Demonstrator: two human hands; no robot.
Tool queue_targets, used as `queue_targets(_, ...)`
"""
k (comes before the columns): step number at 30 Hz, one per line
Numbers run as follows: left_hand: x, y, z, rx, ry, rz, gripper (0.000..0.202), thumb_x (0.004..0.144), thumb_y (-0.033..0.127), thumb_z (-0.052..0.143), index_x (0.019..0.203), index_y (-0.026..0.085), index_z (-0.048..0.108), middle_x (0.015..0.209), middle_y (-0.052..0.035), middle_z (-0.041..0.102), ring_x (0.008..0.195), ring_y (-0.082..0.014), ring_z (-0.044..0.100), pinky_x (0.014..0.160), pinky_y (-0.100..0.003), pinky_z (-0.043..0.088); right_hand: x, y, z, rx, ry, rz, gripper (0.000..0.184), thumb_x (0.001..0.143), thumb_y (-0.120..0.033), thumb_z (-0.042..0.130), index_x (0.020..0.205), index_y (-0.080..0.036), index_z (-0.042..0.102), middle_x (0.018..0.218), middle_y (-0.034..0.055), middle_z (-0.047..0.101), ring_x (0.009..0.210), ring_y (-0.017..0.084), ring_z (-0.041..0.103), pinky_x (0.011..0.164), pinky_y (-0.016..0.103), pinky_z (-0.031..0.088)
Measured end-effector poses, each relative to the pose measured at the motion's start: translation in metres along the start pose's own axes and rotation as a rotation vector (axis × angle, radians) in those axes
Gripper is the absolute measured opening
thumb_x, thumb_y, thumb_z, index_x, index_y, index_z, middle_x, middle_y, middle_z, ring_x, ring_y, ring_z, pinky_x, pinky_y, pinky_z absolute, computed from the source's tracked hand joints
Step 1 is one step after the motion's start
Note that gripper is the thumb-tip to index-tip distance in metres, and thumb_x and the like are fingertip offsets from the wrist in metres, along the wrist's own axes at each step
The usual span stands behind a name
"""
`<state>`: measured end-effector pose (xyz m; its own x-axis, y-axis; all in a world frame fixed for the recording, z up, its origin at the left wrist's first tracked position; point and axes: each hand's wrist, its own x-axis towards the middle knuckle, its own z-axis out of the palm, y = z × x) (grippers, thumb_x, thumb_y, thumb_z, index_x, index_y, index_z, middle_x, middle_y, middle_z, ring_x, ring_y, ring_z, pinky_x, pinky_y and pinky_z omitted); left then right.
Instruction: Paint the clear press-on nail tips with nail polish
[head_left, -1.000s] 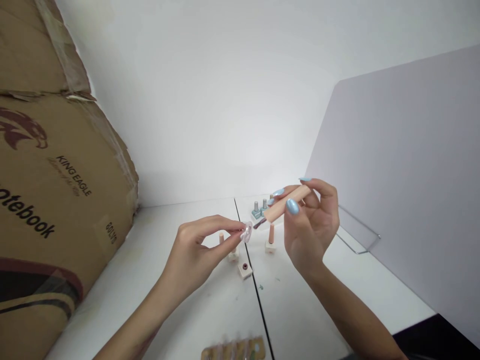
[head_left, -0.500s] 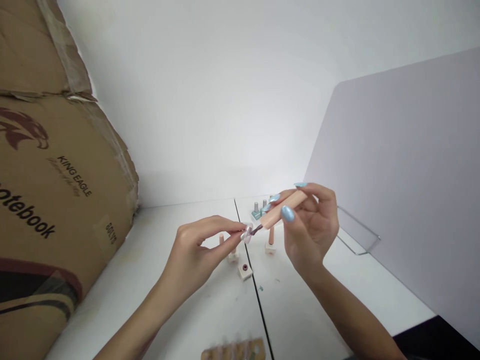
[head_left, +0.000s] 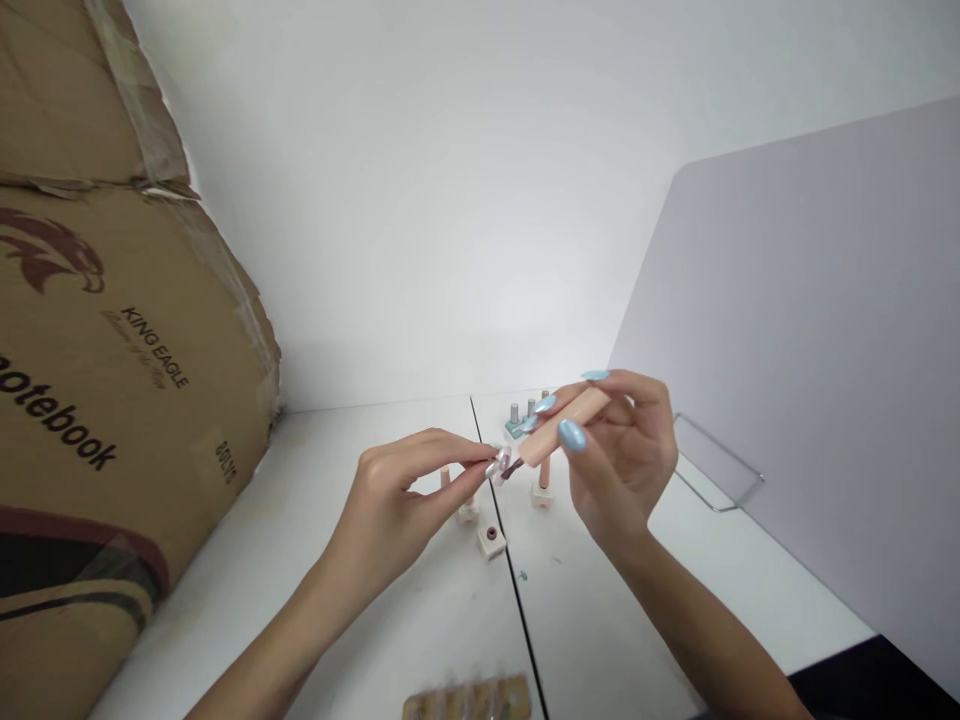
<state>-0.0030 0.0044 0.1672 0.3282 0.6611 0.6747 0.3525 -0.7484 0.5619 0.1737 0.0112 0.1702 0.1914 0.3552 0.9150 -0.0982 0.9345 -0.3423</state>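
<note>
1. Nearest, this side of the open bottle [head_left: 491, 540], a blurred strip [head_left: 469, 698] lies on the surface [head_left: 600, 620].
2. Above the bottle, the left hand [head_left: 397, 500] pinches a nail tip [head_left: 501, 466] by its edge, likely to keep its face free.
3. Up and right of the bottle, the right hand [head_left: 622, 465] grips the brush [head_left: 566, 428] like a pen, with the bristles meeting the tip.
4. Beyond the bottle stand teal bottles [head_left: 525, 415].

The cardboard box [head_left: 112, 350] runs off the left and top edges, its print clipped; the tan strip [head_left: 469, 700] at the near edge is blurred and cut off; the pale piece [head_left: 501, 465] pinched by the left hand [head_left: 390, 505] is too small to make out.
</note>
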Motion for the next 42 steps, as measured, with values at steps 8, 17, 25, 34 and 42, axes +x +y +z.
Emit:
queue_targets(8, -0.0025, -0.0026, 0.0005, 0.007, 0.014, -0.011, 0.012, 0.084, 0.016, 0.068, 0.089, 0.023, 0.076, 0.084, -0.0024, 0.078, 0.074, -0.0176, 0.071, 0.064, -0.026, 0.055, 0.0024, 0.0054, -0.0009, -0.166, 0.237, 0.060, 0.026, 0.083, -0.013, 0.064, 0.105, -0.026, 0.056, 0.075, -0.0039, 0.064, 0.077, 0.015, 0.069, 0.076, 0.039, 0.060)
queue_targets(17, 0.0032, 0.0029, -0.0028, -0.117, -0.014, -0.171, 0.009, 0.084, 0.021, 0.069, 0.081, 0.026, 0.077, 0.080, 0.0016, 0.078, 0.071, -0.0153, 0.069, 0.067, -0.024, 0.054, -0.0019, -0.0001, 0.0021, -0.002, -0.008, 0.018, 0.028, 0.083, -0.014, 0.063, 0.106, -0.027, 0.054, 0.074, -0.0040, 0.065, 0.071, 0.016, 0.070, 0.067, 0.038, 0.063)
queue_targets(25, 0.0003, -0.0006, -0.0018, -0.133, -0.015, -0.200, 0.008, 0.083, 0.025, 0.070, 0.083, 0.027, 0.077, 0.083, 0.0005, 0.079, 0.074, -0.0165, 0.069, 0.068, -0.024, 0.053, 0.0001, 0.0061, -0.0006, 0.006, 0.255, 0.178, 0.027, 0.084, -0.014, 0.064, 0.107, -0.026, 0.056, 0.083, -0.0023, 0.068, 0.081, 0.015, 0.070, 0.073, 0.035, 0.063)
queue_targets(34, -0.0001, -0.0002, -0.0021, -0.134, -0.040, -0.178, 0.008, 0.084, 0.023, 0.069, 0.083, 0.027, 0.077, 0.081, 0.0024, 0.078, 0.072, -0.0139, 0.068, 0.067, -0.022, 0.051, -0.0007, 0.0019, 0.0029, 0.045, 0.082, 0.122, 0.028, 0.083, -0.011, 0.063, 0.106, -0.025, 0.056, 0.077, -0.0027, 0.067, 0.078, 0.015, 0.069, 0.073, 0.038, 0.063)
queue_targets(42, -0.0016, -0.0022, -0.0012, -0.154, -0.037, -0.166, 0.010, 0.084, 0.021, 0.070, 0.087, 0.028, 0.077, 0.082, 0.0028, 0.078, 0.074, -0.0148, 0.069, 0.067, -0.024, 0.049, 0.0001, 0.0002, 0.0007, 0.084, 0.107, 0.154, 0.028, 0.083, -0.012, 0.064, 0.105, -0.026, 0.058, 0.079, -0.0025, 0.067, 0.076, 0.014, 0.068, 0.070, 0.034, 0.063)
